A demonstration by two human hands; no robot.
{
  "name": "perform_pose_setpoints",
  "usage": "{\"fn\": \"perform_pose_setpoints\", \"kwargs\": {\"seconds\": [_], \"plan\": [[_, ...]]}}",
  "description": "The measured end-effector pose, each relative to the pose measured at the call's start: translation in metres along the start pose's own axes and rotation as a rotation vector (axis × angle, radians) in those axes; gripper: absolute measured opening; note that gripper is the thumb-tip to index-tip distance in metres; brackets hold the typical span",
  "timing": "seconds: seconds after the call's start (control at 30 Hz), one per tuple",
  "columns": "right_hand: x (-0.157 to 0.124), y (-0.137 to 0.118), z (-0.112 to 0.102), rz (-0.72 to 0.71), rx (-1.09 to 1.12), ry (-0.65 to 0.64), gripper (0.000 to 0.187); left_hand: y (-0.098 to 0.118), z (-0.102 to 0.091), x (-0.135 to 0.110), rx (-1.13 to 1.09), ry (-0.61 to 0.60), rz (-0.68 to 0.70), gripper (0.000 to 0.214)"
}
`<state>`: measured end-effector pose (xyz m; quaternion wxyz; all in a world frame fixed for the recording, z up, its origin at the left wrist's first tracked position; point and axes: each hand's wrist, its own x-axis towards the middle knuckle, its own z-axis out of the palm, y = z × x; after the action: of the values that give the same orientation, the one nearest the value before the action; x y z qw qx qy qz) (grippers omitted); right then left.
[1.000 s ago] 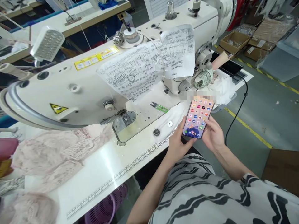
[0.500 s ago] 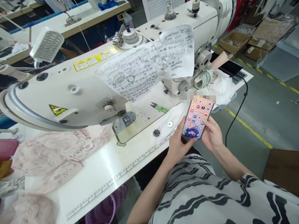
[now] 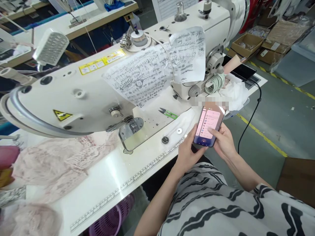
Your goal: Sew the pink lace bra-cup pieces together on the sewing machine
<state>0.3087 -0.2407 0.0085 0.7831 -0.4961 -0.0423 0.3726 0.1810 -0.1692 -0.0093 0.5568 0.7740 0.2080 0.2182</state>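
A smartphone [image 3: 209, 122] with a lit pinkish screen is held between my two hands, over the front edge of the sewing table. My left hand [image 3: 188, 152] is closed around its left side and bottom corner. Gripping the right side, my right hand [image 3: 224, 141] lays its thumb on the lower part of the screen. To the left of the phone, a black bobbin-like part [image 3: 165, 140] and a small silver disc [image 3: 179, 131] rest on white fabric [image 3: 188, 117]. Green-handled thread snips [image 3: 168, 113] lie behind them.
A large sewing machine [image 3: 98, 95] with handwritten paper [image 3: 142, 75] strapped to it spans the table. Pale pink lace fabric [image 3: 59, 157] covers the left side. A ruler strip [image 3: 137, 175] runs along the front edge, above a purple basket [image 3: 110, 219]. Cardboard boxes [image 3: 246, 44] stand at right.
The phone screen has gone from a grid of app icons to a pink card-like page. My right thumb has moved from the phone's edge onto the screen.
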Motion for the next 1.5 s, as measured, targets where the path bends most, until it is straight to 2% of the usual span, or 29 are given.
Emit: {"fn": "perform_pose_setpoints", "kwargs": {"seconds": [0.1,0.2,0.47,0.73,0.93,1.07,1.3,1.5], "plan": [[0.001,0.001,-0.002,-0.007,0.042,0.015,0.026,-0.001,0.000,0.000,-0.001,-0.008,0.004,0.083],[0.002,0.002,-0.003,-0.024,0.039,0.005,0.023,-0.002,-0.001,0.000,-0.013,-0.012,0.006,0.081],[0.002,0.001,-0.001,-0.013,0.052,0.002,0.026,-0.002,-0.004,-0.001,-0.033,-0.048,-0.038,0.077],[0.004,0.002,-0.004,-0.026,0.026,-0.001,0.030,-0.001,-0.009,-0.002,-0.050,-0.098,-0.039,0.064],[0.003,0.001,-0.003,-0.020,0.029,-0.009,0.029,-0.001,-0.008,-0.002,-0.054,-0.092,-0.068,0.061],[0.002,-0.001,-0.001,0.003,0.094,0.026,0.025,0.002,-0.007,0.000,-0.040,-0.093,-0.062,0.072],[-0.004,-0.006,0.004,0.054,0.205,0.039,0.031,0.009,0.012,0.003,0.168,0.028,0.067,0.100],[-0.002,-0.006,-0.006,0.127,0.285,0.031,0.030,0.018,0.028,0.013,0.236,0.078,-0.046,0.099]]}}
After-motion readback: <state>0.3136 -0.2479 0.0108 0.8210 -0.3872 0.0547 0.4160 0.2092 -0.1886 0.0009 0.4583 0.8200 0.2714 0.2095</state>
